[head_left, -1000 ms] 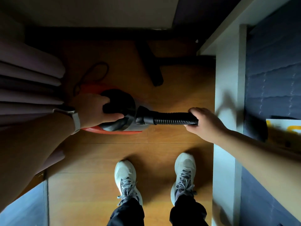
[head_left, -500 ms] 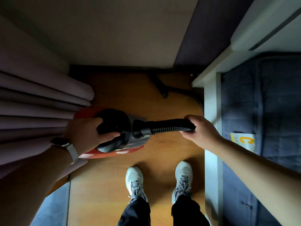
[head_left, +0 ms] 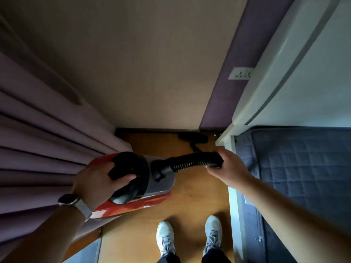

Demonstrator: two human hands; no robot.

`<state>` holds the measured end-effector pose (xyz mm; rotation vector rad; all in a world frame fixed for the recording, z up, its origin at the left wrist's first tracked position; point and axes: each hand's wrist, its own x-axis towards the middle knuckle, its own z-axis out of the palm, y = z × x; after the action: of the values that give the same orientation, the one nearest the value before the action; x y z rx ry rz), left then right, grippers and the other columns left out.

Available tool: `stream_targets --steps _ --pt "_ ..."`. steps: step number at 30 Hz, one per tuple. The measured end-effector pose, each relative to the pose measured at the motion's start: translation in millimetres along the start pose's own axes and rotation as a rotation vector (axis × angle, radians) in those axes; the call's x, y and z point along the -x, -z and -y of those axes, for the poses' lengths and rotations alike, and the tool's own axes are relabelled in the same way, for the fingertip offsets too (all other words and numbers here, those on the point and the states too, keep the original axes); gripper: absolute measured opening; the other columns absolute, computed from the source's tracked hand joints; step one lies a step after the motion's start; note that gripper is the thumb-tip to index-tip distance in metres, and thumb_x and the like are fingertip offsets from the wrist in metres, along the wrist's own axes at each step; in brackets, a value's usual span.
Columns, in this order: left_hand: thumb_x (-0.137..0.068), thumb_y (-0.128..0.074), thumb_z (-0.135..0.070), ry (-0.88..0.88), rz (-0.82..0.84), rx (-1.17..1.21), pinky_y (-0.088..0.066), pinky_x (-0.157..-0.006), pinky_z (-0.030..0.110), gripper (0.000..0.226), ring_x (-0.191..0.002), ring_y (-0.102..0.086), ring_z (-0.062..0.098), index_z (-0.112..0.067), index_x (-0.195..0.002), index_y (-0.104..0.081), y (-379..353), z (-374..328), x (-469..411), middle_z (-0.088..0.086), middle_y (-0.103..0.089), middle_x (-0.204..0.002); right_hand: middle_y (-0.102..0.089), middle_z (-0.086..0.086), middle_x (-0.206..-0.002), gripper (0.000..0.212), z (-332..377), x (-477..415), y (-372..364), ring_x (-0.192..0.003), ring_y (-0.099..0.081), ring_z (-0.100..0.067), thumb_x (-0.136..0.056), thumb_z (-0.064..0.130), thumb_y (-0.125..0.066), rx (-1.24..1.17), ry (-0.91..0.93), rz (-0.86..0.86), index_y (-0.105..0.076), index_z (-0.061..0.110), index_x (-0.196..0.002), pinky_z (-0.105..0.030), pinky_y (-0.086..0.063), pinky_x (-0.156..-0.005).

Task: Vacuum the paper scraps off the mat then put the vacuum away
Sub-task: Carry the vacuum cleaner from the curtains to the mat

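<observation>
1. The left hand point(head_left: 95, 179) is wrapped round the black top handle of the red and grey vacuum point(head_left: 152, 185), carrying it above the wooden floor point(head_left: 190, 202), just beside the purple curtain point(head_left: 47, 149).
2. The right hand point(head_left: 228, 166) is curled round the far end of the ribbed black hose point(head_left: 191, 161); its fingers cover the hose end.
3. The vacuum's left flank is lost behind the wrist and watch point(head_left: 76, 203).
4. A dark attachment point(head_left: 192, 138) lies by the wall, too shadowed to identify.
5. A bluish patch point(head_left: 89, 251) is cut off at the bottom edge; I cannot tell what it is.
6. Since half a second ago the view has tipped up: more wall, and a wall socket point(head_left: 240, 73) has come into sight.
7. The yellow-printed sheet on the quilted bed point(head_left: 303, 168) has gone from view.
8. The hose now arches higher, and both grips are unchanged.
</observation>
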<state>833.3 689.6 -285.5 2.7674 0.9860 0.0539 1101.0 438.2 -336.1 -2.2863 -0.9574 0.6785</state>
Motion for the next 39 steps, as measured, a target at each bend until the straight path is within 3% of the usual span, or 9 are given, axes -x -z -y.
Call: stream_targets --steps 7,11,14,19,25,29,34,37,39 --pt "-0.061 -0.016 -0.098 0.035 -0.212 -0.032 -0.040 -0.048 0.028 0.097 -0.053 -0.066 0.030 -0.016 -0.062 -0.067 103 -20 12 0.007 -0.066 -0.056 -0.057 0.010 -0.066 0.025 37 24 51 -0.060 -0.057 -0.007 -0.074 0.022 -0.070 0.021 -0.153 -0.047 -0.049 0.034 -0.081 -0.020 -0.037 -0.049" --pt "-0.058 -0.019 -0.099 0.079 -0.287 -0.077 -0.051 -0.055 0.035 0.099 -0.065 -0.069 0.032 -0.018 -0.077 -0.073 136 -16 18 0.008 -0.071 -0.067 -0.059 0.015 -0.077 0.027 39 32 63 -0.074 -0.060 -0.009 -0.078 0.023 -0.073 -0.101 -0.233 -0.053 -0.056 0.034 -0.096 -0.013 -0.038 -0.054" --pt "-0.058 -0.024 -0.097 0.091 -0.292 -0.118 -0.047 -0.054 0.033 0.094 -0.063 -0.068 0.033 -0.017 -0.072 -0.072 153 -22 23 0.011 -0.070 -0.066 -0.057 0.016 -0.074 0.022 44 39 70 -0.070 -0.056 -0.003 -0.082 0.028 -0.074 -0.131 -0.208 -0.058 -0.054 0.033 -0.091 -0.015 -0.037 -0.056" --pt "-0.061 -0.033 -0.088 0.186 -0.307 -0.067 -0.043 -0.054 0.030 0.077 -0.067 -0.068 0.034 -0.020 -0.069 -0.066 174 -30 35 0.010 -0.068 -0.065 -0.062 0.000 -0.067 0.017 82 51 91 -0.063 -0.061 -0.018 -0.085 0.027 -0.071 -0.279 -0.169 -0.209 -0.054 0.029 -0.083 -0.030 -0.046 -0.058" --pt "-0.070 -0.030 -0.080 0.305 -0.280 -0.042 -0.037 -0.057 0.031 0.074 -0.076 -0.066 0.036 -0.013 -0.079 -0.059 184 -69 45 0.014 -0.068 -0.074 -0.051 -0.006 -0.067 0.018 148 68 134 -0.060 -0.051 -0.021 -0.081 0.007 -0.067 -0.420 -0.161 -0.331 -0.052 0.016 -0.085 -0.033 -0.039 -0.054" --pt "-0.074 -0.031 -0.081 0.412 -0.243 0.128 -0.039 -0.058 0.031 0.070 -0.082 -0.066 0.034 -0.017 -0.085 -0.057 179 -90 50 0.013 -0.070 -0.082 -0.051 -0.006 -0.078 0.030 186 85 151 -0.068 -0.053 -0.020 -0.082 0.001 -0.067 -0.401 -0.059 -0.235 -0.048 0.015 -0.102 -0.028 -0.041 -0.056" --pt "-0.088 -0.051 -0.059 0.428 -0.173 0.377 -0.049 -0.071 0.034 0.050 -0.093 -0.065 0.035 -0.014 -0.109 -0.060 173 -117 50 0.015 -0.070 -0.099 -0.061 -0.010 -0.086 0.023 223 96 158 -0.069 -0.067 -0.022 -0.091 0.013 -0.067 -0.588 0.106 -0.284 -0.050 0.021 -0.104 -0.043 -0.058 -0.070" --pt "-0.092 -0.058 -0.041 0.395 -0.124 0.604 -0.040 -0.074 0.027 0.042 -0.103 -0.061 0.033 -0.008 -0.119 -0.057 178 -140 50 0.013 -0.067 -0.111 -0.062 -0.010 -0.076 0.026 249 97 162 -0.055 -0.064 -0.016 -0.092 0.009 -0.066 -0.713 0.145 -0.330 -0.049 0.019 -0.109 -0.032 -0.054 -0.057" --pt "-0.088 -0.062 -0.037 0.386 -0.065 0.788 -0.048 -0.077 0.027 0.043 -0.095 -0.066 0.026 -0.011 -0.123 -0.057 181 -155 53 0.007 -0.070 -0.104 -0.063 -0.003 -0.065 0.030 264 95 159 -0.052 -0.061 -0.019 -0.089 0.016 -0.069 -0.683 0.166 -0.373 -0.049 0.029 -0.106 -0.038 -0.052 -0.054"
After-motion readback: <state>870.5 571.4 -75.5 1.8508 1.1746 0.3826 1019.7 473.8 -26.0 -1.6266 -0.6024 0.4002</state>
